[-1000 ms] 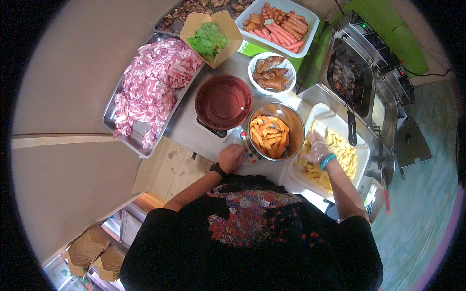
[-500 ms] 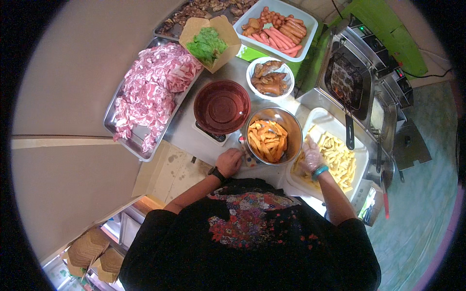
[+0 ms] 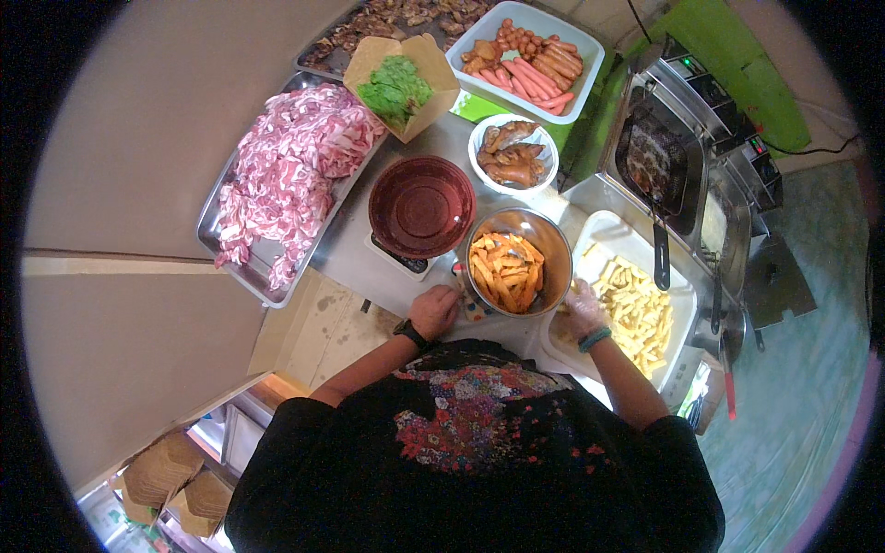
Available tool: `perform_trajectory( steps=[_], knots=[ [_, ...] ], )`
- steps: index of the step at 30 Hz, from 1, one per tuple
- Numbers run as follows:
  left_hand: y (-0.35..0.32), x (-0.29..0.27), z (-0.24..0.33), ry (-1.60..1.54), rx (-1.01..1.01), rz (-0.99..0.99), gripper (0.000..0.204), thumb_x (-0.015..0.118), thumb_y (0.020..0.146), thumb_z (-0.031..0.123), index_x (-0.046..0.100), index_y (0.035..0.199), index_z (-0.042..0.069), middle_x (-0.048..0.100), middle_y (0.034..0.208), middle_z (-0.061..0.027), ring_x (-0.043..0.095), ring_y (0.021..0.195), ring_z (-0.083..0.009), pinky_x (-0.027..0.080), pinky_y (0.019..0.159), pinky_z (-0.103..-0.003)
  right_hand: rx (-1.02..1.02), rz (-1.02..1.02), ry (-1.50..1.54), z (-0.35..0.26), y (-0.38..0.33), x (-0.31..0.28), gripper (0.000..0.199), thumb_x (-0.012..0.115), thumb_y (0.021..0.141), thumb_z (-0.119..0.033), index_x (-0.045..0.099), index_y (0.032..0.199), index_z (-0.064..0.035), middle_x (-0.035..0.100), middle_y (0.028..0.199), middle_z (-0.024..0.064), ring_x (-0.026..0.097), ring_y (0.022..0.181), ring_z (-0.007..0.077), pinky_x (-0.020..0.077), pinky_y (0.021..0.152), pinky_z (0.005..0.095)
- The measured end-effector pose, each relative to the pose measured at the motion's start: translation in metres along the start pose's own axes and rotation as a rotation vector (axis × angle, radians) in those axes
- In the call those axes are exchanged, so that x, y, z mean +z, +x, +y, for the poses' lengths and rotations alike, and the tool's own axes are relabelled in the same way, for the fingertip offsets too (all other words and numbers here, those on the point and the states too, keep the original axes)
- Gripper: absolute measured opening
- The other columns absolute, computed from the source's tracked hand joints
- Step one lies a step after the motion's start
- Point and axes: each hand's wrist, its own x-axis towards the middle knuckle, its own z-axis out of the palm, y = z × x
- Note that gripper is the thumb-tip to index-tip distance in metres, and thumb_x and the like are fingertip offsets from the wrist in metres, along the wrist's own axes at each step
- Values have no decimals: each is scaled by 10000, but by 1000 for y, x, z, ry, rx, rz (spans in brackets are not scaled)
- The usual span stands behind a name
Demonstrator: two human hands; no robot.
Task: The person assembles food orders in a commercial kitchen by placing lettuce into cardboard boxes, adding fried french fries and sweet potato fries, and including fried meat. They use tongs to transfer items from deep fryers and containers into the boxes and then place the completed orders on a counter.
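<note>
My right hand (image 3: pixel 584 311), in a clear thin glove with a teal band at the wrist, is over the left side of a white tray (image 3: pixel 686 318) of pale yellow French fries (image 3: pixel 641 309). Its fingers are curled beside the rim of a steel bowl (image 3: pixel 554 247); what they hold cannot be made out. Orange strips (image 3: pixel 505 270), like sweet potato fries, lie in that bowl. My left hand (image 3: pixel 435 311), bare with a dark watch, rests closed on the counter's near edge, left of the bowl. An empty dark red bowl (image 3: pixel 421 205) sits on a small scale (image 3: pixel 412 263).
A metal tray (image 3: pixel 277 297) of raw sliced meat (image 3: pixel 290 161) lies left. Farther back are a cardboard box of lettuce (image 3: pixel 396 89), a tub of sausages (image 3: pixel 535 74) and a white bowl of browned meat (image 3: pixel 512 157). Right stands a fryer with a black-handled basket (image 3: pixel 661 258).
My right hand has moved left across the fries toward the steel bowl's rim. My left hand has stayed in place.
</note>
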Motion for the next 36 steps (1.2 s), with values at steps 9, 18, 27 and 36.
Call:
perform_trajectory(
  steps=[9, 18, 27, 36],
  knots=[
    [5, -11, 10, 23, -20, -16, 169, 544, 696, 95, 530, 863, 70, 522, 768, -91, 537, 724, -277, 455, 584, -381, 233, 51, 1311, 15, 8, 27, 388, 594, 775, -239, 502, 1090, -32, 547, 1019, 170, 506, 993, 253, 422, 843, 325],
    [2, 0, 2, 0, 35, 42, 143, 542, 695, 97, 528, 835, 74, 523, 757, -97, 533, 722, -284, 444, 573, -396, 293, 169, 1625, 51, -7, -5, 293, 604, 680, -29, 531, 963, -34, 538, 929, 97, 567, 697, 199, 514, 611, 295],
    [4, 2, 4, 74, -45, -37, 158, 536, 669, 81, 536, 827, 77, 534, 751, -97, 537, 704, -296, 450, 568, -402, 405, 368, 1700, 98, -69, -31, 356, 613, 688, -96, 490, 1022, -83, 555, 943, 79, 565, 760, 194, 428, 502, 252],
    [4, -1, 4, 16, 68, 74, 158, 555, 667, 74, 538, 823, 78, 542, 755, -91, 549, 698, -287, 457, 558, -391, 158, 511, 2005, 154, -74, -108, 330, 630, 673, -58, 500, 965, -143, 533, 911, 30, 532, 715, 147, 413, 462, 209]
  ],
)
